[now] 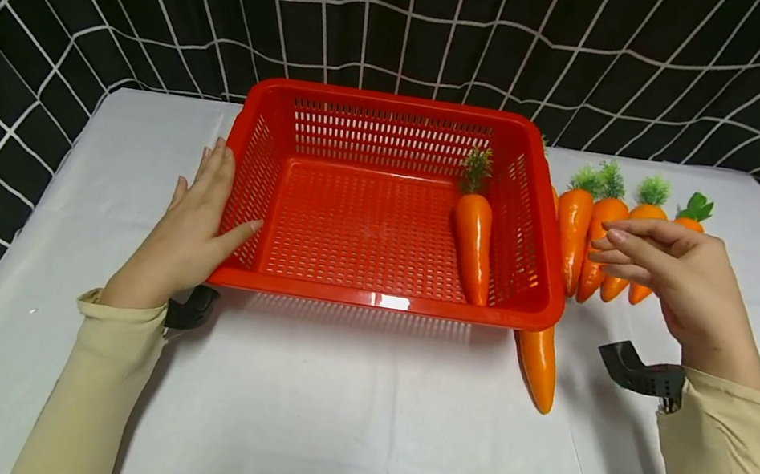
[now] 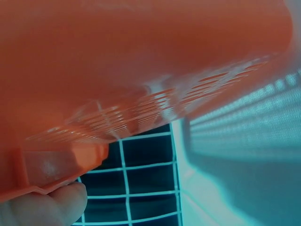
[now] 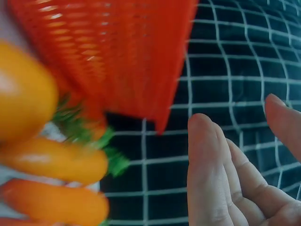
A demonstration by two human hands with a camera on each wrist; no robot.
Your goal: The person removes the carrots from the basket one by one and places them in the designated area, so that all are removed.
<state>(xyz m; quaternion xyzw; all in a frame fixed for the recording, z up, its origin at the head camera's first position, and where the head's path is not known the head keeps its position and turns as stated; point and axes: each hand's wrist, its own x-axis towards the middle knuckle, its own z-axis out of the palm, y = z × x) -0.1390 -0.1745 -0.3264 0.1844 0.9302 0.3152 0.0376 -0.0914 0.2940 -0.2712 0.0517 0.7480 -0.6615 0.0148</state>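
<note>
In the head view, my left hand [image 1: 187, 230] rests against the left side of a red perforated plastic basket [image 1: 371, 298], its fingers fairly straight along the outer rim and its thumb reaching over it. One orange carrot [image 1: 472, 246] with a green top lies inside the basket at the right. My right hand [image 1: 690, 285] hovers over several carrots [image 1: 573, 236] lined up right of the basket, fingers relaxed and holding nothing. The right wrist view shows that hand [image 3: 235, 188] beside the basket [image 3: 127, 56] and blurred carrots [image 3: 56, 202]. Another carrot [image 1: 537, 372] is partly hidden by the basket's right side.
A white cloth [image 1: 324, 424] covers the table. Behind it and along its sides hangs a dark backdrop [image 1: 385, 43] with white netting. Black wrist mounts [image 1: 645, 375] sit at both sleeves.
</note>
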